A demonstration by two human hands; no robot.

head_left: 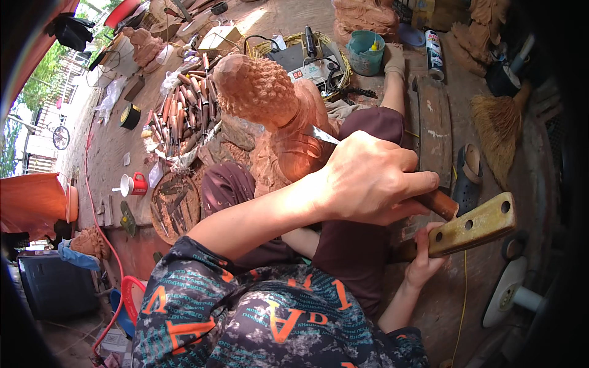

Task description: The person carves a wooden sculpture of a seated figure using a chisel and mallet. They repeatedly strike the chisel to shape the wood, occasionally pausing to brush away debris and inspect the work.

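Observation:
My left hand [374, 178] is closed around a chisel [438, 202]; its wooden handle end sticks out to the right of my fist. The chisel's metal blade [323, 135] points left, its tip at the shoulder of a reddish-brown wood carving [264, 92]; whether it touches is hard to tell. The carving has a head covered in small round curls and leans between my legs. Lower right, my right hand [422, 262] grips a yellowish wooden mallet [472, 227] with dark round holes in its face. The mallet lies just below the chisel's handle end, apparently apart from it.
Many wooden-handled chisels [184, 113] lie heaped left of the carving, above a round tray [161, 214] of blades. A red-and-white mug [136, 184] stands nearby. A teal bucket [366, 54], spray can [434, 55], broom [498, 132] and dark clog [468, 181] are to the right.

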